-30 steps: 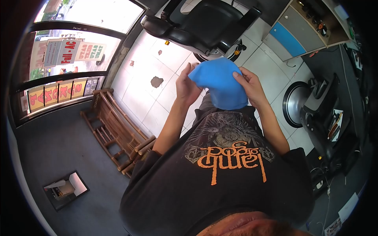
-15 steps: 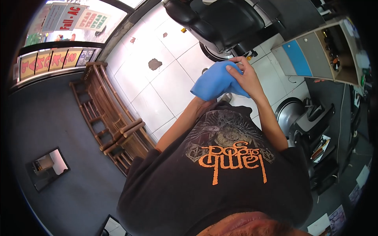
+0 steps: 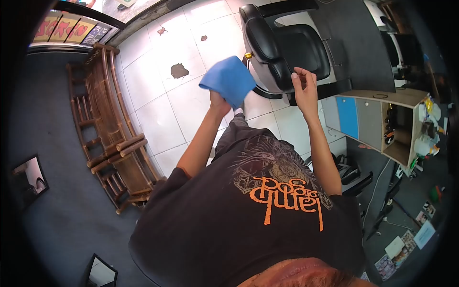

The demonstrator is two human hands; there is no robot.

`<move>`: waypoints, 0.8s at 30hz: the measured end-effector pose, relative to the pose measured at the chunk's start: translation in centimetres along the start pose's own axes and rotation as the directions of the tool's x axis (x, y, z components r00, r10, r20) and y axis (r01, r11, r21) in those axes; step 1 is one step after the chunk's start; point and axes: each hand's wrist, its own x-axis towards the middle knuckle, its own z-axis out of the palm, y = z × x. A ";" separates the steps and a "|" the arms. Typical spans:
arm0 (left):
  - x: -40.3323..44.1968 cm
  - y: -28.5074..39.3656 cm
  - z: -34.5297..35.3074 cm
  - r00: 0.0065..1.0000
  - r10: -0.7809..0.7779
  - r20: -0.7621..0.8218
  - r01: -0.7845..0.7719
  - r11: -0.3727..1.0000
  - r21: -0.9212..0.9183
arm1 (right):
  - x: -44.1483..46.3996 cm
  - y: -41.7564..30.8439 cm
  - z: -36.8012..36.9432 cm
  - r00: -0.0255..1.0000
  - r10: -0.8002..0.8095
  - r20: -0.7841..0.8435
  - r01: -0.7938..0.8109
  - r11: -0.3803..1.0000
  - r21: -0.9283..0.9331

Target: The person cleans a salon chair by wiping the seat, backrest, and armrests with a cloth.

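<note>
A blue cloth [image 3: 229, 79] hangs draped over my left hand [image 3: 219, 103], covering most of its fingers; the hand grips it from below. My right hand [image 3: 306, 88] is apart from the cloth, its fingers loosely stretched and nothing held in them. It appears over the edge of a black barber chair [image 3: 299, 50]; whether it touches the chair I cannot tell. The chair has a padded black seat and back with a gold-coloured knob on its side.
A bamboo bench [image 3: 112, 129] stands along the left by a dark wall. On the right is a cabinet [image 3: 370, 115] with grey and blue doors and an open shelf. Another chair [image 3: 344, 174] is partly hidden behind my right arm. White floor tiles [image 3: 162, 110] show broken patches.
My right hand has let go of the blue cloth and moved away from it. My left hand has carried the cloth to the left. The view has turned, bringing the barber chair nearer.
</note>
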 end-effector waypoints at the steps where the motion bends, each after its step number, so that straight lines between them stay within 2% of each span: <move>1: 1.5 0.6 -0.1 0.996 0.030 -0.086 -0.026 0.999 0.048 | 1.1 0.0 0.5 1.000 -0.009 -0.005 0.009 0.999 -0.045; 5: 9.0 -1.2 0.7 0.984 0.172 -0.049 -0.156 0.960 0.231 | 5.2 0.9 3.8 0.994 -0.061 -0.093 0.053 0.995 -0.089; 7: 11.5 -3.2 4.2 0.965 0.155 -0.211 -0.111 0.972 0.207 | 6.5 1.6 5.4 0.984 -0.104 -0.145 0.085 0.987 -0.134; 8: 12.1 -3.4 7.3 0.937 0.249 -0.247 -0.111 0.879 0.463 | 6.8 3.0 6.2 0.980 -0.152 -0.127 0.128 0.974 -0.185; 9: 12.7 -3.6 9.8 0.903 0.346 -0.254 -0.085 0.723 0.685 | 6.6 3.2 6.9 0.986 -0.127 -0.107 0.095 0.958 -0.270; 10: 13.7 -4.8 10.2 0.853 0.451 -0.262 -0.112 0.648 0.753 | 6.5 3.0 7.0 0.989 -0.093 -0.116 0.060 0.962 -0.265; 13: 15.1 -6.5 10.0 0.752 0.619 -0.229 -0.172 0.519 0.837 | 6.3 3.2 7.2 0.988 -0.058 -0.140 0.023 0.969 -0.245; 14: 15.3 -6.6 9.6 0.759 0.624 -0.186 -0.230 0.525 0.819 | 6.4 3.6 7.2 0.987 -0.054 -0.149 0.018 0.972 -0.235; 17: 14.6 -5.1 10.4 0.758 0.650 -0.056 -0.305 0.428 0.851 | 6.3 3.1 7.3 0.985 -0.073 -0.156 0.036 0.973 -0.227; 20: 15.1 -5.3 9.5 0.718 0.693 0.063 -0.403 0.340 0.850 | 6.3 3.2 7.0 0.989 -0.068 -0.130 0.043 0.981 -0.188; 23: 15.6 -5.0 8.7 0.797 0.604 -0.007 -0.392 0.525 0.756 | 6.5 2.2 6.7 0.993 -0.081 -0.089 0.067 0.987 -0.148; 24: 15.3 -4.1 9.5 0.832 0.548 -0.086 -0.304 0.581 0.755 | 6.5 2.2 6.3 0.998 -0.056 -0.025 0.051 0.986 -0.157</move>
